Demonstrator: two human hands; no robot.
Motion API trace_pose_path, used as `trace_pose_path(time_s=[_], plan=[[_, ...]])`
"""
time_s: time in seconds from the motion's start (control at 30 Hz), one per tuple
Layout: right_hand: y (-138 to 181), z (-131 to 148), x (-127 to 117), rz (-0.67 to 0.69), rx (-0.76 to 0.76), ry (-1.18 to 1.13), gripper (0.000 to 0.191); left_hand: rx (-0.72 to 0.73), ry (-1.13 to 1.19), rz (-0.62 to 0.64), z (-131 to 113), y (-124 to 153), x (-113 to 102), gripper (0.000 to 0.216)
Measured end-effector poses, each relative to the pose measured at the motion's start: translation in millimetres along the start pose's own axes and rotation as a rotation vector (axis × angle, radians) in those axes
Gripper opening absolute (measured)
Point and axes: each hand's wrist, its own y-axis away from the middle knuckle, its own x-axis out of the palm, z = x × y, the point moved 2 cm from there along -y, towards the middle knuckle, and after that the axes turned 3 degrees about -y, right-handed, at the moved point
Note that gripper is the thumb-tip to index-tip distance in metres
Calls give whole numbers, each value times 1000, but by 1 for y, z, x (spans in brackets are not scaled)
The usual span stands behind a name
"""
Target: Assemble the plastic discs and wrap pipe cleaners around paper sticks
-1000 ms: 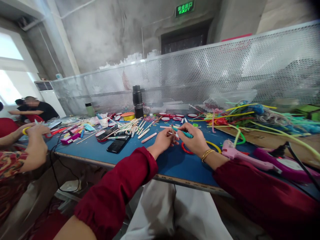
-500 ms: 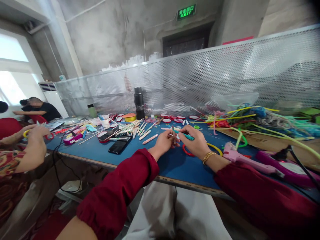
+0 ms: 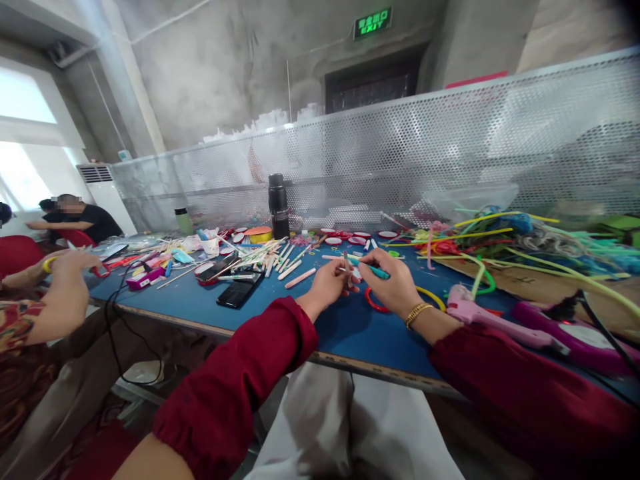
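My left hand (image 3: pixel 327 288) is closed, its fingertips pinching a small, slim brownish stick (image 3: pixel 347 267) held upright. Close on its right, my right hand (image 3: pixel 393 280) grips a teal pen (image 3: pixel 377 272), its tip pointing left at the small stick. Whether the tip touches the stick I cannot tell. Both hands are above the blue tabletop (image 3: pixel 345 330). Under my right hand lie a red loop (image 3: pixel 374 303) and a yellow curved piece (image 3: pixel 431 297), partly hidden by that hand.
To the right lie a pink glue gun (image 3: pixel 500 320), a purple device (image 3: pixel 575 337) with a cable and a heap of fuzzy stems (image 3: pixel 540 243). At left are a black phone (image 3: pixel 240 291), several sticks (image 3: pixel 270 255), a black flask (image 3: pixel 278 207) and a co-worker's hands (image 3: pixel 70 280).
My hands stay almost in place, with the pen and the small stick still held. The co-worker's hands at the left shift slightly.
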Motion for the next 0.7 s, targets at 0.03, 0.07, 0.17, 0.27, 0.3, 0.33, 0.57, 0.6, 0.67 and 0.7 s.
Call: trace_pose_path(time_s=[0.03, 0.07, 0.17, 0.27, 0.3, 0.33, 0.57, 0.6, 0.67, 0.7], plan=[[0, -1, 0, -1, 4, 3, 6, 0, -3, 0, 0, 0, 0, 11], [0, -2, 0, 1, 5, 2, 6, -2, -8, 1, -1, 0, 0, 11], [1, -2, 1, 18, -9, -19, 7, -11, -16, 5, -2, 1, 0, 10], [0, -1, 0, 14, 0, -11, 8, -9, -2, 14, -3, 2, 1, 9], [0, 0, -1, 10, 6, -3, 8, -6, 1, 17, -3, 2, 1, 9], [0, 1, -1, 9, 10, 2, 8, -3, 1, 21, -4, 2, 1, 9], [-1, 3, -1, 10, -6, -6, 6, -5, 2, 23, -4, 2, 1, 12], [-1, 2, -1, 12, -5, -8, 6, -4, 1, 27, -4, 2, 1, 11], [-1, 2, -1, 21, -5, -16, 6, 0, -4, 29, -5, 2, 1, 9], [-1, 2, -1, 20, -5, -18, 6, 4, -7, 29, -5, 2, 1, 9]])
